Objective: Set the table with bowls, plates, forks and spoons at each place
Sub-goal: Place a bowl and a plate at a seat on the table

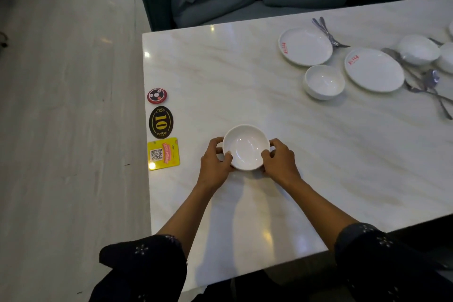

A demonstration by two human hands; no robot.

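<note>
Early stage: both hands' fingers (221, 154) grasping one bowl (245, 146) on the counter (245, 86), just right of the number plaque (161, 122). Plates (305, 46), bowls, cutlery (426, 86) clustered far right, undistributed.

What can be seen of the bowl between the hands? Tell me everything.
The bowl is small, round, plain glossy white, like ceramic or melamine, empty and upright. It sits low on the marble-look table, near its left edge, right of the stickers. The left hand and right hand grip its opposite sides, thumbs on the rim.
</note>
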